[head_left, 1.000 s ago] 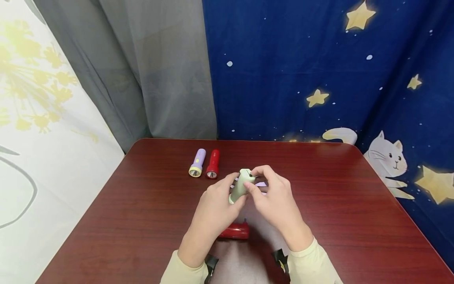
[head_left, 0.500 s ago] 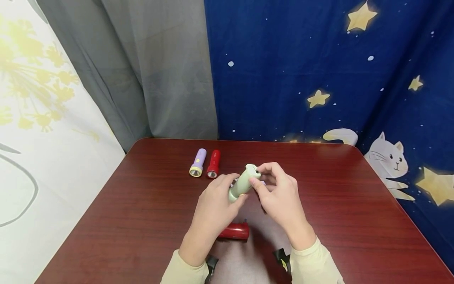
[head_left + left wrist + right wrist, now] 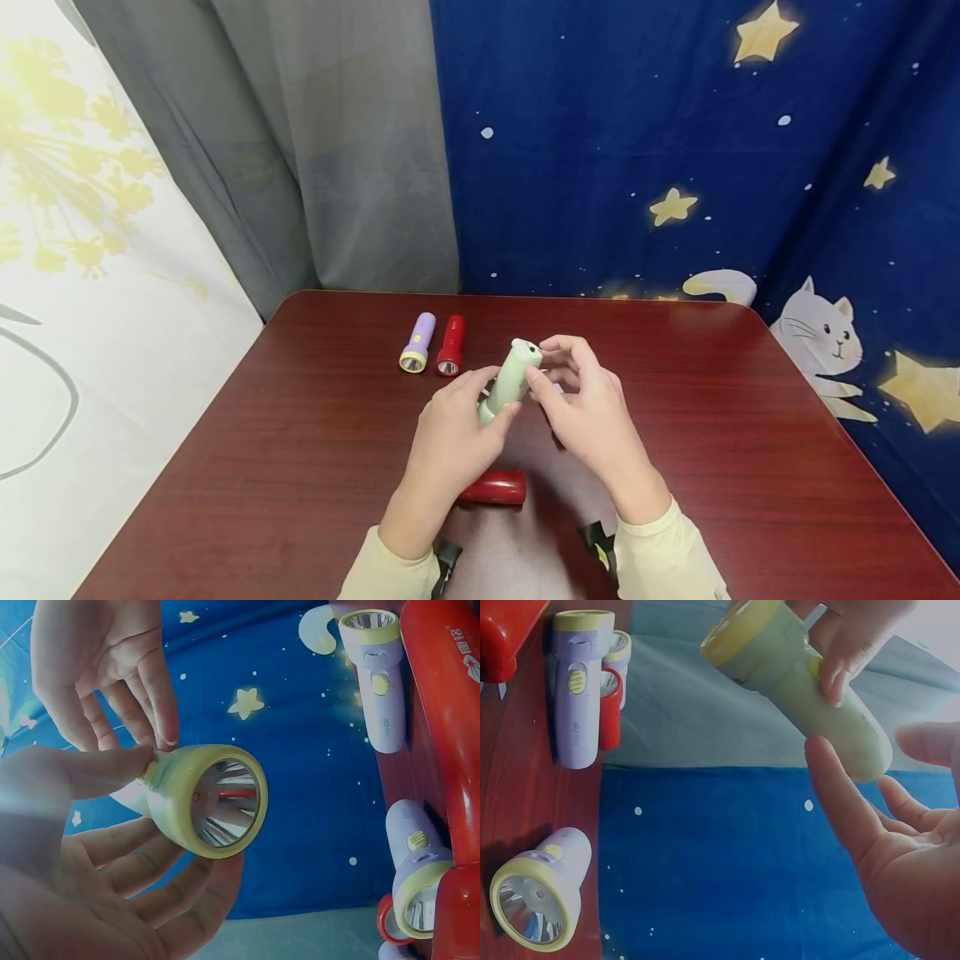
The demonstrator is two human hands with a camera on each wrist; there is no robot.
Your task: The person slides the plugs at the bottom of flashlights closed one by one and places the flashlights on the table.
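My left hand (image 3: 453, 421) grips a pale green flashlight (image 3: 512, 379) with a yellow rim, held tilted above the table. Its thumb lies at the yellow switch, while the other fingers support the head from the far side. In the left wrist view, the clear lens (image 3: 229, 802) faces the camera. A small dark spot shows on the raised tail end in the head view. Next to that tail is my right hand (image 3: 588, 408). In the right wrist view, a fingertip (image 3: 821, 754) of it is right at the body near the tail, with the thumb spread apart.
At the back of the table (image 3: 337, 433) lie a purple flashlight (image 3: 417, 343) and a small red flashlight (image 3: 451, 346). A larger glossy red thing (image 3: 495, 487) lies near my wrists. More purple flashlights, one upper (image 3: 382, 697) and one lower (image 3: 420, 862), appear in the left wrist view.
The green flashlight's tail has risen, swinging right and then slightly back left. My right hand has shifted a little up and right, its fingers looser around the tail. The left hand keeps its grip.
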